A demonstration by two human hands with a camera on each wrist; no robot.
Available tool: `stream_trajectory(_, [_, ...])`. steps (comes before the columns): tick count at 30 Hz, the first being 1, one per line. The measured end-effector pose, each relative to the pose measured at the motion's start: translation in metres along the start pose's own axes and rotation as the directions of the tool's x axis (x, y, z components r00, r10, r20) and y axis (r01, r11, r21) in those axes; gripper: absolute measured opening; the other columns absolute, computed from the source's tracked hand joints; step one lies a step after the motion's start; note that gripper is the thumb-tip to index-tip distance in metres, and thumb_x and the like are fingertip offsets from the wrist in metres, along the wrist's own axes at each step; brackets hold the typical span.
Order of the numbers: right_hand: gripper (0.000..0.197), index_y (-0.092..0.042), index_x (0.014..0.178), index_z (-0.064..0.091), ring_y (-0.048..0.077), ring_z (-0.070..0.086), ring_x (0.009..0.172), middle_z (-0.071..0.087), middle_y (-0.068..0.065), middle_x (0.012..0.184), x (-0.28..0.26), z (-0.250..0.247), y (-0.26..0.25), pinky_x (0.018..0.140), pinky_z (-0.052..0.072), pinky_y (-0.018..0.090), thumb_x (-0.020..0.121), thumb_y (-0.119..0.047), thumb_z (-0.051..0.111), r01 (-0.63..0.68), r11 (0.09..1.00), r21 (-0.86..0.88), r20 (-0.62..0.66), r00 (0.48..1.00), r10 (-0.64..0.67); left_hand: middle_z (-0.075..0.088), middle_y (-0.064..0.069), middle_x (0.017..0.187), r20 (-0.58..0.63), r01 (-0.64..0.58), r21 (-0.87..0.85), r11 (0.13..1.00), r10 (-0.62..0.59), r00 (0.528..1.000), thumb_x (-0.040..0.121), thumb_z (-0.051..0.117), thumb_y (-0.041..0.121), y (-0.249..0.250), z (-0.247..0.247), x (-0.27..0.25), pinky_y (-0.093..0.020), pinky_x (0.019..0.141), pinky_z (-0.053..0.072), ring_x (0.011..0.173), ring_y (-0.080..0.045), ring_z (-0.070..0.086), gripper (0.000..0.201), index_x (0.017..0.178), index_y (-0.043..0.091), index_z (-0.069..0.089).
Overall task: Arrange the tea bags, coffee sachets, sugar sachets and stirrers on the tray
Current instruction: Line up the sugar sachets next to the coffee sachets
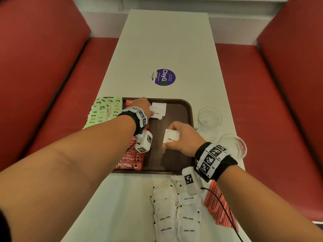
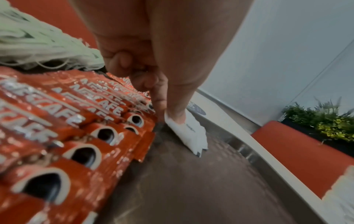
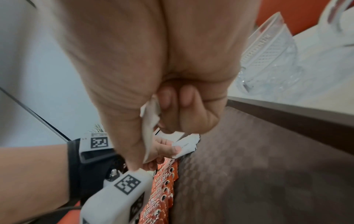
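Note:
A brown tray (image 1: 174, 159) holds pale green tea bags (image 1: 103, 110) along its left side, then a column of red Nescafe coffee sachets (image 1: 129, 161). At the tray's far end my left hand (image 1: 151, 110) pinches a small stack of white sugar sachets (image 1: 160, 109) lying on the tray; the thumb presses on the stack (image 2: 189, 131). Over the middle of the tray my right hand (image 1: 174, 144) grips a few more sugar sachets (image 1: 171, 137), fingers curled around them (image 3: 151, 121). Loose sugar sachets (image 1: 167, 215) and red stirrers (image 1: 220, 203) lie on the table near me.
Two clear glasses (image 1: 209, 118) (image 1: 233, 145) stand right of the tray, close to the table's right edge. A round purple sticker (image 1: 163, 77) is on the white table beyond the tray. Red bench seats flank the table.

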State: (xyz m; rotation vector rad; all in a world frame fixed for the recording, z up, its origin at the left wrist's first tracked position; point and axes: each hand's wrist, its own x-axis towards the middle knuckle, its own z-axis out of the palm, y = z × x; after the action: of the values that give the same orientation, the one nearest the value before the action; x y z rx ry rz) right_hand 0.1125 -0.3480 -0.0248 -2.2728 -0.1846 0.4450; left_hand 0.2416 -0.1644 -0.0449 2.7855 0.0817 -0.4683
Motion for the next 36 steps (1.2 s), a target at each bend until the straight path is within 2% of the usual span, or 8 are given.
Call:
stream_trajectory(7, [0.030,-0.027,0.112,0.053,0.014,0.057,0.098,0.061,-0.006,0.111,-0.001,-0.008,0.011,0.083,0.048,0.028,0.089,-0.026,0.072,0.049,0.997,0.054,-0.059,0.997,-0.045,0.063,-0.008,0.119,-0.021,0.003,-0.051,0.999,-0.005,1.000,0.085,0.075,0.035,0.004,0.006,0.003,-0.036,0.087,0.052,0.107,-0.027,0.061,0.049,0.124,0.013,0.056])
stream_trajectory(13, [0.025,-0.025,0.106,0.057,0.022,0.068,0.081,0.062,-0.007,0.104,0.001,-0.014,0.013,0.069,0.062,0.036,0.088,-0.026,0.074,-0.020,0.984,0.176,-0.096,0.995,0.037,0.067,0.001,0.102,-0.186,-0.032,-0.169,0.985,0.000,0.983,0.091,0.063,0.047,0.006,0.004,-0.015,-0.033,0.078,0.051,0.093,-0.020,0.063,0.029,0.107,0.023,0.063])
stream_trajectory(18, [0.018,-0.024,0.103,0.058,0.018,0.063,0.071,0.065,-0.001,0.102,0.003,-0.016,0.016,0.055,0.050,0.020,0.091,-0.029,0.070,-0.009,0.989,0.144,-0.133,0.991,0.028,0.070,0.013,0.092,-0.117,-0.378,-0.408,0.831,0.363,0.925,0.097,0.056,0.041,0.017,-0.009,-0.072,-0.024,0.078,0.047,0.087,-0.002,0.063,0.022,0.095,0.027,0.072])
stream_trajectory(21, [0.014,-0.021,0.103,0.061,0.009,0.059,0.069,0.066,0.000,0.096,0.004,-0.018,0.013,0.050,0.045,0.012,0.092,-0.025,0.069,0.023,0.983,0.181,-0.134,0.991,0.001,0.069,0.013,0.087,-0.062,-0.416,-0.451,0.789,0.438,0.897,0.092,0.067,0.032,0.010,0.001,-0.092,-0.019,0.074,0.048,0.079,0.003,0.061,0.014,0.103,0.026,0.072])
stream_trajectory(26, [0.011,-0.019,0.092,0.067,0.004,0.057,0.076,0.064,-0.010,0.085,0.005,-0.012,0.012,0.063,0.042,0.013,0.091,-0.030,0.070,0.054,0.995,0.083,-0.192,0.981,-0.037,0.069,0.009,0.088,-0.062,-0.374,-0.487,0.789,0.396,0.916,0.089,0.071,0.023,-0.003,0.013,-0.099,-0.031,0.088,0.054,0.086,-0.007,0.065,0.024,0.113,0.026,0.068])
stream_trajectory(29, [0.016,-0.015,0.092,0.069,0.008,0.059,0.079,0.066,-0.006,0.085,0.006,-0.009,0.012,0.070,0.047,0.025,0.092,-0.031,0.069,0.047,0.996,0.072,-0.162,0.986,-0.035,0.073,0.006,0.086,-0.086,-0.343,-0.607,0.717,0.370,0.925,0.090,0.071,0.019,-0.010,0.011,-0.102,-0.022,0.084,0.048,0.083,-0.002,0.066,0.032,0.119,0.027,0.061])
stream_trajectory(33, [0.014,-0.017,0.096,0.070,0.011,0.060,0.082,0.066,-0.006,0.087,0.010,-0.008,0.011,0.076,0.050,0.031,0.093,-0.030,0.067,0.055,0.998,0.035,-0.129,0.990,-0.050,0.074,0.011,0.087,0.056,-0.282,-0.555,0.782,0.373,0.926,0.088,0.073,0.023,-0.019,0.006,-0.096,-0.027,0.088,0.049,0.087,-0.004,0.067,0.032,0.116,0.030,0.059])
stream_trajectory(36, [0.020,-0.016,0.109,0.069,0.016,0.063,0.088,0.067,-0.003,0.099,0.014,-0.008,0.014,0.082,0.055,0.036,0.093,-0.027,0.065,0.010,0.999,0.044,-0.121,0.993,-0.005,0.071,0.008,0.086,-0.045,-0.213,-0.526,0.823,0.223,0.974,0.085,0.075,0.023,-0.022,0.006,-0.077,-0.025,0.075,0.048,0.082,-0.007,0.064,0.028,0.105,0.029,0.056])
